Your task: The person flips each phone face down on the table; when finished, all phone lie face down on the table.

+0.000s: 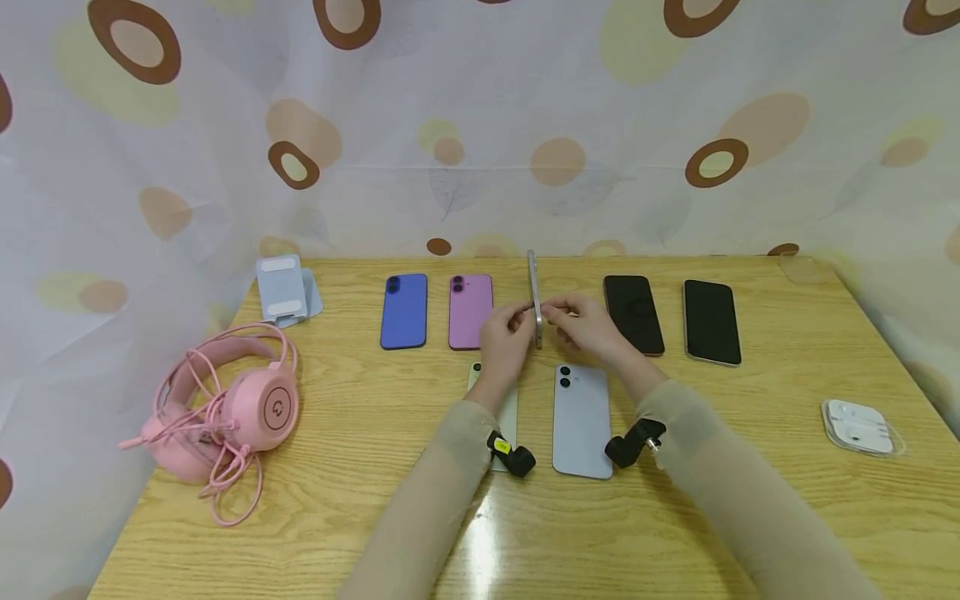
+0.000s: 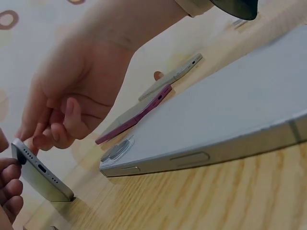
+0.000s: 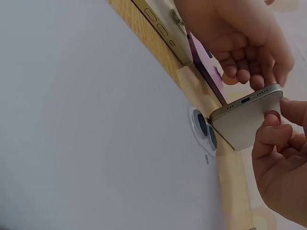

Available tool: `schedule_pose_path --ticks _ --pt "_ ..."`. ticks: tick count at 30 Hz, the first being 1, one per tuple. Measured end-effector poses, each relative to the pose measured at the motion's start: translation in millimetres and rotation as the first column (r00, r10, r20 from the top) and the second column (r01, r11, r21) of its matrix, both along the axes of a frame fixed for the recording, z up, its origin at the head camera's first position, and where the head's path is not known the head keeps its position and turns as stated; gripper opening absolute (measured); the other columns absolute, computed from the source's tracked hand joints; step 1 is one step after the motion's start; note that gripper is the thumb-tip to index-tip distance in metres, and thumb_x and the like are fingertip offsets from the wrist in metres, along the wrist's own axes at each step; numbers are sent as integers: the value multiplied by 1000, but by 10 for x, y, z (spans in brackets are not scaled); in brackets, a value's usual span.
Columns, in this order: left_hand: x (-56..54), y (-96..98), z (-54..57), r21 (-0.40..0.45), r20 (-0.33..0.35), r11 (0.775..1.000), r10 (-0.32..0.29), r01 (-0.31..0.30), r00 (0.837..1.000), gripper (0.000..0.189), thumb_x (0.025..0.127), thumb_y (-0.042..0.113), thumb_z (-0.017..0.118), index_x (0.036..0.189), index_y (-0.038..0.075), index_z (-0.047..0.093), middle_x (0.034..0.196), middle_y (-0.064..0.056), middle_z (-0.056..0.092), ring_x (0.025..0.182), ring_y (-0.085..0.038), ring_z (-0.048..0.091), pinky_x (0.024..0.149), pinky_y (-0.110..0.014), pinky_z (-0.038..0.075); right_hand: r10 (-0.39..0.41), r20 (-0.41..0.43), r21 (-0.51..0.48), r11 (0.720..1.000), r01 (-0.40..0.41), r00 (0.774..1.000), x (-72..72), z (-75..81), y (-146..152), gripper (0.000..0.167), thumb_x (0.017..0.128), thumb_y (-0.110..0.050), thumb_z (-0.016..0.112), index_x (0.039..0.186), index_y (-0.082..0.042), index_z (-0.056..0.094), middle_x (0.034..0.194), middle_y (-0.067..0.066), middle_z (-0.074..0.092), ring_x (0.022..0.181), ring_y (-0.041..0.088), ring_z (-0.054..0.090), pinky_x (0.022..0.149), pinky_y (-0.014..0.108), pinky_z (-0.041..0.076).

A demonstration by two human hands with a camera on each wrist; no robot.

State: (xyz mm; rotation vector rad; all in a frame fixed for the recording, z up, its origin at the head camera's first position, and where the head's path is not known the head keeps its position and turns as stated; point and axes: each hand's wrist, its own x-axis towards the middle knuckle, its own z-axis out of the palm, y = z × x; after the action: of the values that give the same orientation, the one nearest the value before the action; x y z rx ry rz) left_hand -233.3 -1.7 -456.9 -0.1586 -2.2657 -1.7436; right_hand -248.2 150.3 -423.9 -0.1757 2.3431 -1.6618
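Observation:
A pale, silver-edged phone (image 1: 534, 292) stands on its long side on the table, its short end with the charging port towards me in the right wrist view. At its upper near corner, my left hand (image 1: 504, 340) holds it from the left and my right hand (image 1: 588, 327) from the right, thumbs and fingertips close together and the other fingers curled. Below my right hand lies a pale lavender phone (image 1: 582, 425), camera side up. A pale green phone (image 1: 507, 417) lies partly hidden under my left wrist. Behind my left hand is a pink phone (image 1: 470, 310).
A blue phone (image 1: 404, 311) lies further left. Two dark-screened phones, one (image 1: 634, 315) beside my right hand and another (image 1: 711, 322), lie to the right. Pink headphones (image 1: 258, 408) and a light blue stand (image 1: 282, 287) are at left, white wired earphones (image 1: 859, 426) at right.

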Motion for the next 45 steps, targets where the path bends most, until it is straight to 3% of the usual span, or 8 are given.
schedule_pose_path --ticks 5,10,16,24,28,35,41,45 --pt "-5 -11 -4 49 -46 998 50 -48 998 22 90 14 65 103 -3 70 84 -4 58 74 -11 52 64 -21 45 27 7 83 996 -27 1000 -24 -76 -21 33 98 -28 56 121 -5 60 101 14 54 50 12 43 46 26 37" --pt "-7 -24 -9 55 -25 990 132 -131 991 19 89 12 64 99 -4 69 84 -4 57 74 -11 53 65 -21 46 28 5 172 985 -29 1000 -43 -127 -41 35 94 -27 62 120 -4 60 101 12 56 56 14 48 49 26 41" --pt "6 -35 1 -3 -10 978 208 -208 978 16 85 12 62 92 -2 69 81 -3 55 72 -12 53 64 -22 47 12 25 253 967 -18 1000 -55 -139 -53 38 92 -27 64 120 -2 59 93 10 58 59 14 51 51 25 42" --pt "38 -39 29 -117 -15 966 229 -229 973 14 84 11 61 87 0 69 77 -2 53 73 -14 51 66 -24 45 45 70 251 966 -61 997 -36 -117 -26 40 94 -28 62 123 0 57 92 10 59 59 15 51 52 26 42" --pt "45 -38 16 -194 -14 957 215 -213 977 14 84 10 62 86 -1 71 77 -4 56 75 -17 52 68 -26 45 47 80 262 963 -66 996 -28 -92 46 40 94 -26 62 122 1 56 92 10 58 60 16 51 53 27 43" --pt "55 -37 -17 -348 13 930 129 -116 992 14 85 13 64 85 1 72 81 -5 60 80 -18 54 73 -29 46 51 6 387 921 -49 999 0 -63 200 43 91 -28 65 119 3 57 99 13 59 74 20 56 62 28 47" --pt "51 -38 -14 -483 73 875 84 -38 994 15 87 17 64 82 5 72 79 -2 58 79 -16 53 71 -28 45 42 -38 429 903 -22 998 23 -47 240 40 89 -24 67 114 6 58 95 14 59 78 22 55 64 29 45" --pt "48 -43 -12 -558 73 830 75 -22 995 14 86 17 64 77 7 70 74 0 56 75 -16 51 68 -28 42 41 -56 440 898 -12 998 31 -54 245 40 89 -23 67 113 7 57 93 13 59 78 22 54 65 29 44"
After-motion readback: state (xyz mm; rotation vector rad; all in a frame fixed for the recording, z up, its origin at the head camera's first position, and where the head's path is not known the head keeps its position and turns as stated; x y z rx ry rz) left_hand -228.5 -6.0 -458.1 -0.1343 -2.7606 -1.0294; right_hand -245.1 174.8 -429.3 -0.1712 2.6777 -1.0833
